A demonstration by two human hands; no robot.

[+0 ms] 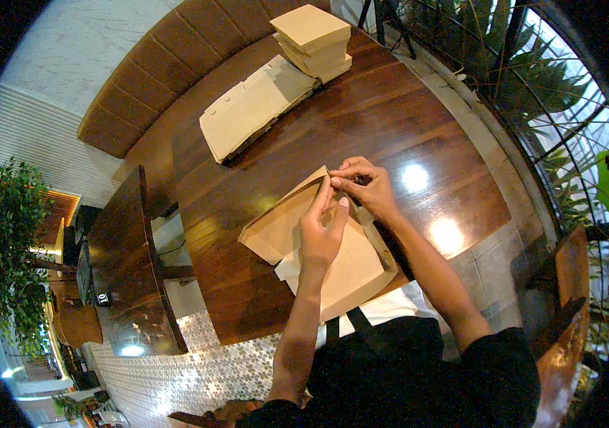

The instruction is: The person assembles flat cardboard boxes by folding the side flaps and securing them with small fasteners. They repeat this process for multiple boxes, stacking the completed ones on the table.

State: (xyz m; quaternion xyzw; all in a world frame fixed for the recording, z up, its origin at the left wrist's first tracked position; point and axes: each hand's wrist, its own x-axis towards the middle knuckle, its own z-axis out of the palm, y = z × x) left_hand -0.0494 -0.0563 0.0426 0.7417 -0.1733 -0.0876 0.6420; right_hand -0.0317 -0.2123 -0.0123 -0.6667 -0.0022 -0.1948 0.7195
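Note:
A partly folded brown cardboard box [354,274] lies at the near edge of the table, one walled panel standing up on its far left side. My right hand [367,187] pinches the box's far corner between thumb and fingertips. Alongside it, my left hand [322,234] grips the folded side wall near the same corner, its fingers pointing away from me and the thumb on the right. The fingers partly cover the flap between them, so its exact fold is hidden.
Flat cardboard blanks [254,103] lie stacked at the far side of the dark wooden table [361,121]. Beside them rises a pile of folded boxes [311,36]. A brown padded bench [169,68] runs behind, and a second table [129,271] stands to the left.

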